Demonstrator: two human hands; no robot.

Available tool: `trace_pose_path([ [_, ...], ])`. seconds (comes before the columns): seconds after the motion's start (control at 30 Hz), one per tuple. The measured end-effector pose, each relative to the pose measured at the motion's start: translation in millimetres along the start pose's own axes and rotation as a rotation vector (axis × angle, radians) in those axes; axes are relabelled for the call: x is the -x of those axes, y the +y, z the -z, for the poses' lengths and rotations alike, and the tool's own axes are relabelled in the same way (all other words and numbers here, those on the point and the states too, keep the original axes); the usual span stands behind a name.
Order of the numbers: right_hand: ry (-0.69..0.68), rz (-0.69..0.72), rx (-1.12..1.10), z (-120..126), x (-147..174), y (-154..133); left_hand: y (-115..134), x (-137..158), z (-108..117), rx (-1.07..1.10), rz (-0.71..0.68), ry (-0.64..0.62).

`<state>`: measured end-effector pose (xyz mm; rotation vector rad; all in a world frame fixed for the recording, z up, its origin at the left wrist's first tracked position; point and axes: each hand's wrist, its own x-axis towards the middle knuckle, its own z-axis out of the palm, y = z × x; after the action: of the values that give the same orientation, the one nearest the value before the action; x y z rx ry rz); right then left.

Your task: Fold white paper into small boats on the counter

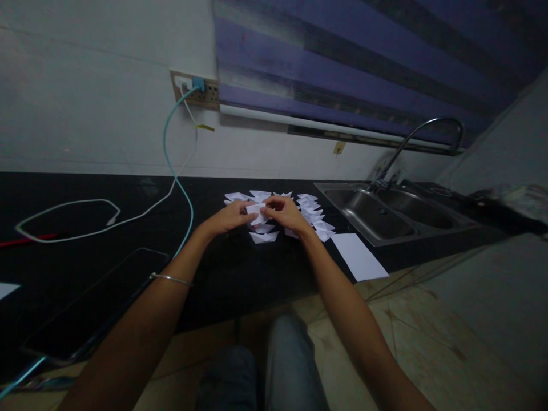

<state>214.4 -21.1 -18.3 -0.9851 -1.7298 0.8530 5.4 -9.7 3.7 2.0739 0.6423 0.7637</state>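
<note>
Between my two hands is a small piece of folded white paper (256, 213), held above the dark countertop. My left hand (231, 217) pinches its left side, thumb toward me. On the other side, my right hand (286, 212) grips the right edge with thumb and fingers. Around and under the hands lie several folded paper boats (264, 237), some partly hidden by my fingers. More paper boats (314, 214) form a column just right of my right hand.
A flat white sheet (359, 257) lies at the counter's front edge, near a steel double sink (381, 214) with a tall faucet (411, 140). At left are a dark phone or tablet (98, 302), a white cable (68, 202), a blue cable (166, 142) and a red pen-like stick (28, 240).
</note>
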Motion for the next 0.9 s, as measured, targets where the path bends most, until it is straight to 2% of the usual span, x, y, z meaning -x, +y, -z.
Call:
trace_pose_path([
  [0.23,0.136,-0.008,-0.137,-3.6,-2.5,0.7,0.4,0.6,-0.4,0.264,0.144,0.018],
  [0.33,0.163,-0.028,-0.149,-4.7,-2.8,2.1,-0.7,0.3,-0.9,0.256,0.181,0.043],
  [0.5,0.144,-0.027,-0.123,-5.0,-2.7,5.4,-3.9,1.1,1.1,0.193,0.168,0.024],
  [0.8,0.259,-0.046,-0.122,-5.7,-2.1,2.4,-5.1,1.8,3.6,0.245,0.127,0.015],
  [0.9,0.224,-0.083,-0.154,-6.5,0.2,-2.9,-4.0,2.0,3.6,0.258,0.11,0.047],
])
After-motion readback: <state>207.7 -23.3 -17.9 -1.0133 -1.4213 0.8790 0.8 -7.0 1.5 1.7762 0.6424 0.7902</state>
